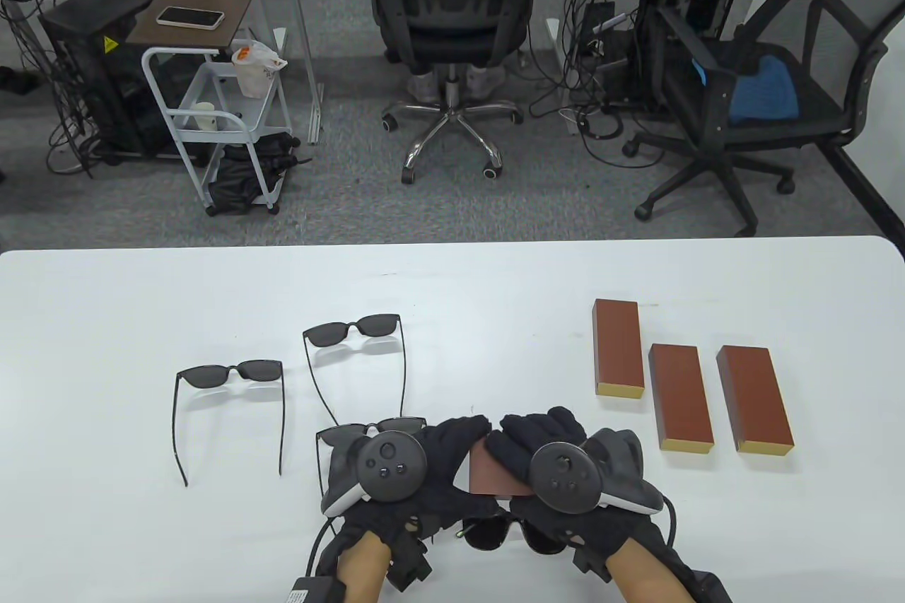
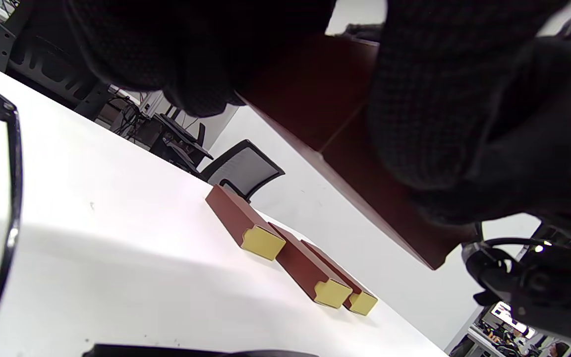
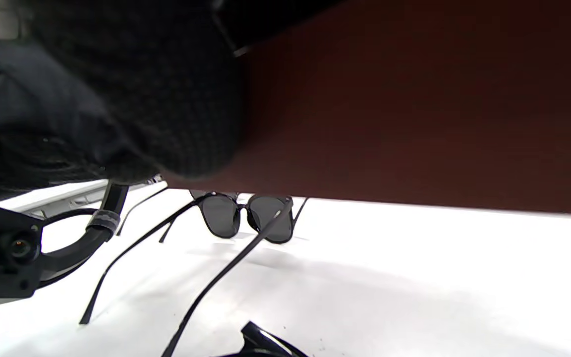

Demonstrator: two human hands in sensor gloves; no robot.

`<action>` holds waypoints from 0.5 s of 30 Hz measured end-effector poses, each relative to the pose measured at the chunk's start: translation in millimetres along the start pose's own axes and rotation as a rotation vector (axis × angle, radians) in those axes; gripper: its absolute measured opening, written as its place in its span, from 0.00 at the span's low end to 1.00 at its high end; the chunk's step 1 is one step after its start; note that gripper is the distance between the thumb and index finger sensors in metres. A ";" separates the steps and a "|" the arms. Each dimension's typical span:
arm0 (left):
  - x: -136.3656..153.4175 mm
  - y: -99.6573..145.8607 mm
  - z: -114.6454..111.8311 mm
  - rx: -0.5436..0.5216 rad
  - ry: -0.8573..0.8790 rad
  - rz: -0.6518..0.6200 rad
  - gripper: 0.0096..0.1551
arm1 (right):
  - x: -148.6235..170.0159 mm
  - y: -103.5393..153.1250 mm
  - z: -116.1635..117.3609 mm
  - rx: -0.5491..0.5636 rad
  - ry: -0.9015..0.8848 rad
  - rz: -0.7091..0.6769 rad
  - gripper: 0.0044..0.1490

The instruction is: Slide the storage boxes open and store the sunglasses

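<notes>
Both hands hold one brown storage box (image 1: 495, 476) above the table near its front edge. My left hand (image 1: 438, 444) grips its left end and my right hand (image 1: 527, 444) grips its right end. The box fills the top of the left wrist view (image 2: 345, 148) and the right wrist view (image 3: 414, 109). A pair of black sunglasses (image 1: 495, 532) lies under the hands. Another pair (image 1: 368, 430) lies partly under my left hand. Two more pairs lie open on the table, one at the left (image 1: 230, 373) and one in the middle (image 1: 353, 329).
Three closed brown boxes with yellow ends lie side by side at the right: (image 1: 618, 347), (image 1: 680, 396), (image 1: 754, 399). They show in the left wrist view (image 2: 246, 223) too. Office chairs and a cart stand beyond the table's far edge (image 1: 452, 242).
</notes>
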State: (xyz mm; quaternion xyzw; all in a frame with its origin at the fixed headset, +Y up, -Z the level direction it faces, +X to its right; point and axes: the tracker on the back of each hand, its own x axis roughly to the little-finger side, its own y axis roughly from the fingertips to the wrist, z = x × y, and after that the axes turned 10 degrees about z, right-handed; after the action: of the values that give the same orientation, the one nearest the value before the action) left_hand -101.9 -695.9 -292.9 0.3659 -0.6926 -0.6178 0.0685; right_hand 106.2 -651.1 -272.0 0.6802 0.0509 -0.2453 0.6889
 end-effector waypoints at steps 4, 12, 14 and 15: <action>7.4 1.9 10.1 -0.016 0.017 0.035 0.58 | 14.3 0.4 -5.2 0.073 -0.061 0.002 0.51; 19.4 6.2 24.0 -0.022 0.053 0.078 0.58 | 56.6 4.1 -11.7 0.104 -0.246 0.085 0.58; 20.0 6.6 25.1 -0.023 0.062 0.077 0.58 | 65.9 4.8 -11.0 0.073 -0.285 0.107 0.59; 20.6 6.8 25.4 -0.022 0.064 0.079 0.58 | 70.9 5.8 -10.0 0.055 -0.302 0.123 0.60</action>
State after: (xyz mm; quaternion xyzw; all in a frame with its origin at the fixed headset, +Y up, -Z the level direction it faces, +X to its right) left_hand -133.6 -687.8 -299.9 0.3571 -0.6973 -0.6101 0.1188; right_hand 173.2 -660.8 -296.0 0.6558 -0.1016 -0.3036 0.6837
